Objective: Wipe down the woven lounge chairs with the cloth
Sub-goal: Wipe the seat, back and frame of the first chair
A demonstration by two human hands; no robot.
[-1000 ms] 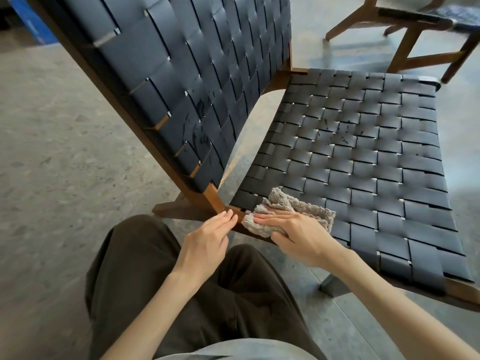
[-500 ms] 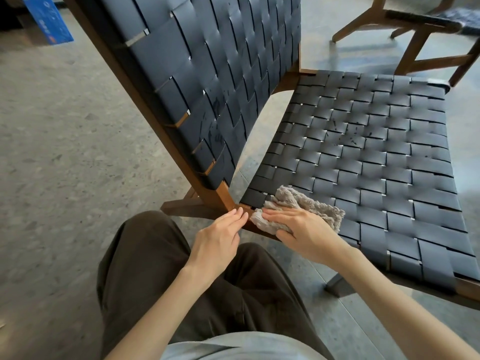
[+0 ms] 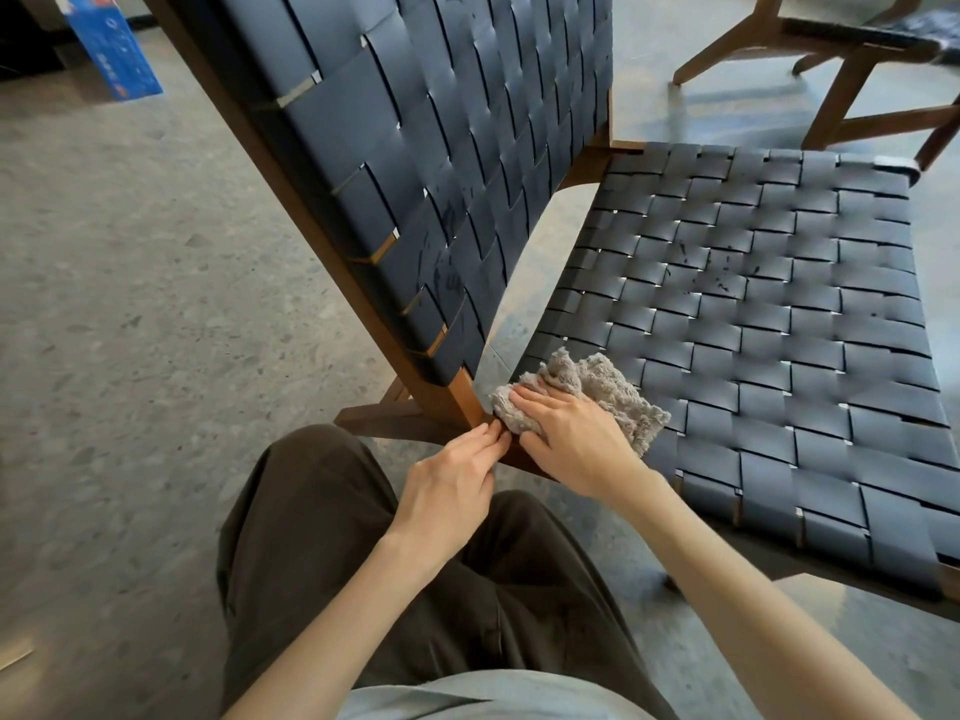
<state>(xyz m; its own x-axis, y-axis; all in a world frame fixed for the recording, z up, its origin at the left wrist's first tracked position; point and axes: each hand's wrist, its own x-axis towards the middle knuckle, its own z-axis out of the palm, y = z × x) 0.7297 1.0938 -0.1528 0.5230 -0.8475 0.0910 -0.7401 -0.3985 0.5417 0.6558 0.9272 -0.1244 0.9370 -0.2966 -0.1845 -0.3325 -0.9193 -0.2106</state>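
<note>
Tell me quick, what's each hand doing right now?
Left hand: open, fingertips on the chair frame, holding nothing.
Right hand: open, pressing the cloth flat on the seat.

Two woven lounge chairs show: the near chair and a far chair, partly in view. One grey cloth. Two hands: left hand, right hand. One blue box.

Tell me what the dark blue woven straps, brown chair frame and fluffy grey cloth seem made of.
The dark blue woven straps: probably leather or imitation, smooth with a dull sheen. The brown chair frame: stained wood, faint grain. The fluffy grey cloth: likely microfibre or terry, shaggy pile.
</note>
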